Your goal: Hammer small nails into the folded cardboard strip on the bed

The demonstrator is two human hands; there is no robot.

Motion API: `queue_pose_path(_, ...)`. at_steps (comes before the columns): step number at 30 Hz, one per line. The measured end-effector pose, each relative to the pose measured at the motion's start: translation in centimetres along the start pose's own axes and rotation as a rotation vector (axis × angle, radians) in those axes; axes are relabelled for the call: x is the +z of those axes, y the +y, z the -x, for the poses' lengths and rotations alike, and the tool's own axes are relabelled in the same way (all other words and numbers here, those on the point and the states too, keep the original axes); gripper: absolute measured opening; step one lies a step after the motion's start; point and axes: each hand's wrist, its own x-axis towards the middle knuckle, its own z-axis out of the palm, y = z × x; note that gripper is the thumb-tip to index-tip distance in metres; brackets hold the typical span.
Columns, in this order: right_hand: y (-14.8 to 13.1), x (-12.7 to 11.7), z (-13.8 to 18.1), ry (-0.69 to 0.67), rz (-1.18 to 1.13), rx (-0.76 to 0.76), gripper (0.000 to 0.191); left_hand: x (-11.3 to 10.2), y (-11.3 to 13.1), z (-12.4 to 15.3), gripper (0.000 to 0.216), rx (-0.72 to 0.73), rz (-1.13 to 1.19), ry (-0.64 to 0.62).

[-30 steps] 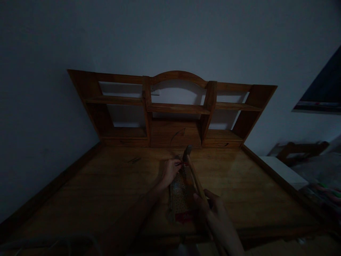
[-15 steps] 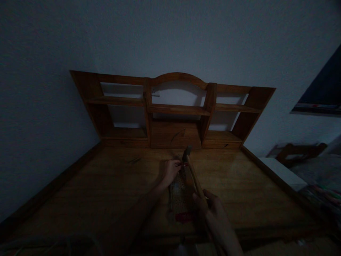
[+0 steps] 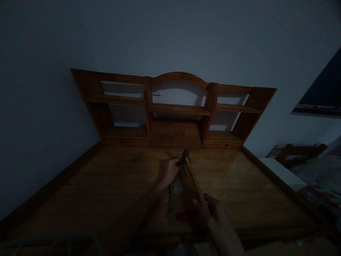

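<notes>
My right hand (image 3: 214,215) is wrapped round the wooden handle of a hammer (image 3: 195,181), whose dark head points away from me. Beside that head, the fingers of my left hand (image 3: 170,170) are pinched together at the far end of a flat, speckled piece (image 3: 181,193). What they hold is too dark and small to make out. The speckled piece lies on the wooden desk (image 3: 114,185), with a red strip (image 3: 185,216) across its near end. The hammer and my right hand hide part of its right side.
A wooden shelf unit (image 3: 178,108) with open compartments stands at the back of the desk against the wall. Some thin dark pieces (image 3: 134,159) lie left of my hands. A white surface (image 3: 281,172) and a wooden chair back (image 3: 301,153) are on the right. The light is dim.
The hammer's head has tipped and shifted slightly to the left, close by my left fingers. My right hand has moved a little lower. My left hand stays in place.
</notes>
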Motion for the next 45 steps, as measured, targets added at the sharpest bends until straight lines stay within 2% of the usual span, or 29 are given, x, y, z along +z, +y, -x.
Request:
queue_pose_path(4, 0.5, 0.3, -0.1, 0.038, 0.024, 0.015, 0.053, -0.2, 0.3, 0.3, 0.016, 0.037, 0.009, -0.002)
queue_pose_path(10, -0.7, -0.1, 0.2, 0.063, 0.007, 0.019, 0.053, 0.0, 0.1, 0.2, 0.016, 0.022, 0.067, -0.007)
queue_pose_path(16, 1.2, -0.2, -0.2, -0.071, 0.039, 0.012, 0.051, -0.2, 0.3, 0.3, 0.014, 0.023, 0.016, -0.013)
queue_pose_path(19, 2.0, 0.0, -0.2, 0.081, 0.034, 0.053, 0.061, -0.5, 0.9, 0.6, 0.015, 0.037, 0.031, -0.032)
queue_pose_path(20, 2.0, 0.0, -0.2, 0.096, 0.018, 0.052, 0.061, -0.7, 1.1, 0.7, 0.016, 0.034, 0.050, -0.045)
queue_pose_path(22, 1.4, -0.1, 0.1, 0.027, -0.020, 0.024, 0.055, -1.1, 1.4, 0.9, 0.020, 0.021, 0.114, -0.065)
queue_pose_path(24, 0.6, -0.4, 0.4, 0.010, -0.049, 0.020, 0.052, -1.6, 1.6, 0.9, 0.023, 0.019, 0.208, -0.036)
queue_pose_path(27, 0.1, -1.0, 0.8, 0.109, -0.056, 0.045, 0.055, -2.5, 2.0, 0.8, 0.025, 0.049, 0.319, 0.022)
queue_pose_path(30, 0.8, -1.6, 0.7, 0.182, -0.056, 0.069, 0.060, -3.1, 2.6, 0.7, 0.027, 0.089, 0.334, 0.023)
queue_pose_path(33, 1.8, -2.1, 0.6, 0.260, -0.039, 0.082, 0.062, -2.8, 3.1, 0.9, 0.032, 0.115, 0.302, -0.014)
queue_pose_path(37, 2.3, -2.7, 0.5, 0.237, -0.039, 0.075, 0.058, -1.6, 3.0, 1.0, 0.033, 0.106, 0.283, -0.043)
queue_pose_path(40, 2.2, -3.0, 0.6, 0.241, -0.035, 0.105, 0.062, -1.0, 2.6, 0.9, 0.033, 0.104, 0.273, -0.045)
queue_pose_path(45, 2.4, -3.5, 0.5, 0.269, -0.006, 0.117, 0.063, -0.8, 2.7, 0.9, 0.032, 0.096, 0.247, -0.031)
